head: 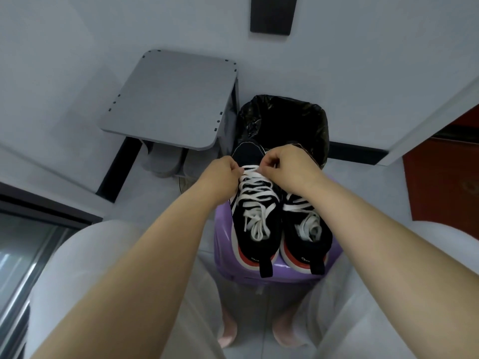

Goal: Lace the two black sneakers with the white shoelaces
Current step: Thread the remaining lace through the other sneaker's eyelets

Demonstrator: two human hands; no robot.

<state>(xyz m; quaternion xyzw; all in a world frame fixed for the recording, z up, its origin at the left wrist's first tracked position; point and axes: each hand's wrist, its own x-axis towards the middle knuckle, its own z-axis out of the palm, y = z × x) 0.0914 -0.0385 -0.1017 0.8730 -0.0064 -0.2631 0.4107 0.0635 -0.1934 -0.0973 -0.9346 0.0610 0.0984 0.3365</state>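
Two bare forearms stretch forward. The left hand (223, 174) and right hand (288, 165) curl their fingers, pinching the white shoelace (252, 175) between them, at the toe end of the left black sneaker (270, 244). The right black sneaker (325, 238) sits just beside it on a purple stool (223, 242).

two sneakers stand side by side on a stool (223, 237), the left sneaker (256, 211) touching the right sneaker (307, 224), heels toward the person, toes away. the left hand (223, 174) and right hand (285, 164) pinch the shoelace (255, 174) at the left sneaker's far end. behind the stool stands a bin (282, 117) (its near rim hidden by the toes); left of the bin is a side table (171, 99).
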